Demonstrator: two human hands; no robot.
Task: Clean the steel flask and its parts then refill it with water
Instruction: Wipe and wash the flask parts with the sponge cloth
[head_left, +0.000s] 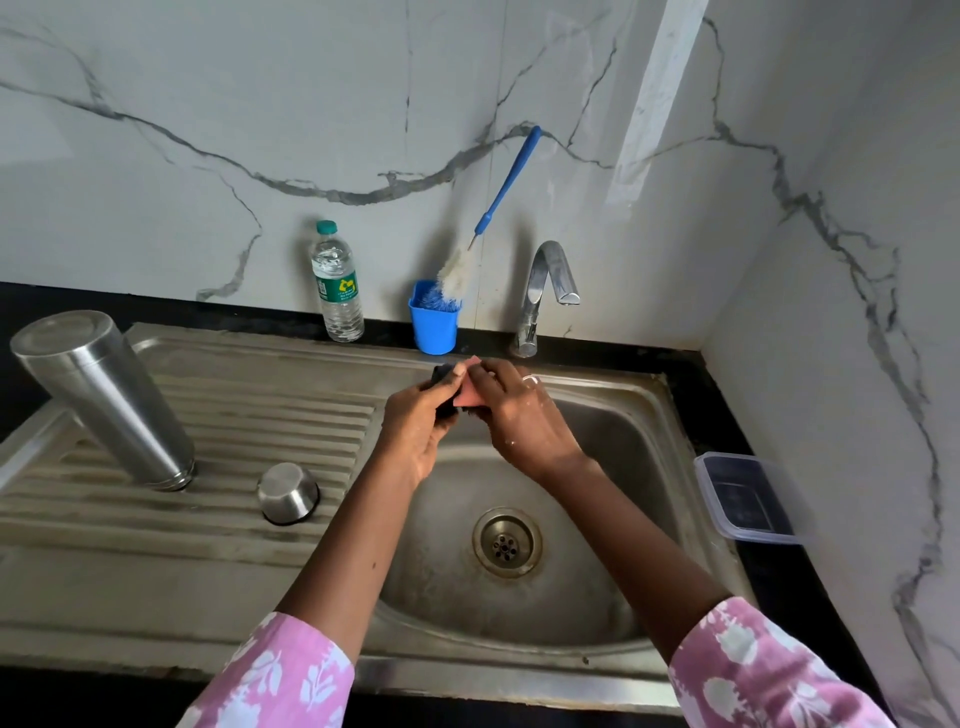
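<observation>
Steel dominates what I see: the flask body (104, 397) stands upside down on the ribbed drainboard (218, 499) at the left, mouth down, and its small steel cup (288, 492) sits inverted just beside it, nearer the basin. Over the sink basin (613, 467), my left hand (415, 421) curls round a dark part (445, 389) that I take to be the flask's stopper, though most of it is hidden by the fingers. My right hand (519, 410) pinches a pink sponge (470, 397) and presses it against that dark part; flecks of white foam show on the right hand and wrist. Both hands hover above the drain (506, 542), well clear of it. Along the back edge of the black tabletop (727, 415) stand a clear water bottle (336, 283) with a green cap, a blue cup (434, 322) holding a bottle brush (493, 208) whose blue handle leans on the marble wall, and the tap (545, 296), with no water visible from it. At the right sits a lidded plastic container (748, 499).
</observation>
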